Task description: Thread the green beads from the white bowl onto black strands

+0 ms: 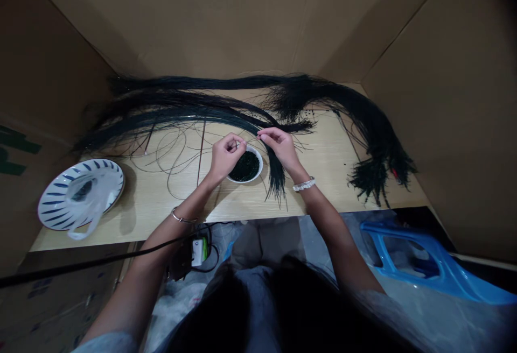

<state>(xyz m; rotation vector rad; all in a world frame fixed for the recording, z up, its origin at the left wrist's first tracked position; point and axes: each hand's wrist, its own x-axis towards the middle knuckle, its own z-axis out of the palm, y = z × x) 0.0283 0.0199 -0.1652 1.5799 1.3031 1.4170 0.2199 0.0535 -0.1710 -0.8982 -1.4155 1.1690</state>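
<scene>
My left hand (224, 155) and my right hand (279, 146) are both pinched closed above a small white bowl (256, 174) filled with tiny dark beads. A thin strand (251, 139) runs between the two hands, held at each end by my fingertips. Long bundles of dark beaded strings (194, 106) sweep across the light wooden table (323, 181) behind the bowl. One tuft hangs down just right of the bowl.
A blue-striped plate (81, 191) holding a clear plastic bag sits at the table's left end. Another dark string bundle (375, 164) lies at the right. Cardboard walls surround the table. A blue plastic stool (420, 261) stands at lower right, a cable and plug (197, 251) under the table edge.
</scene>
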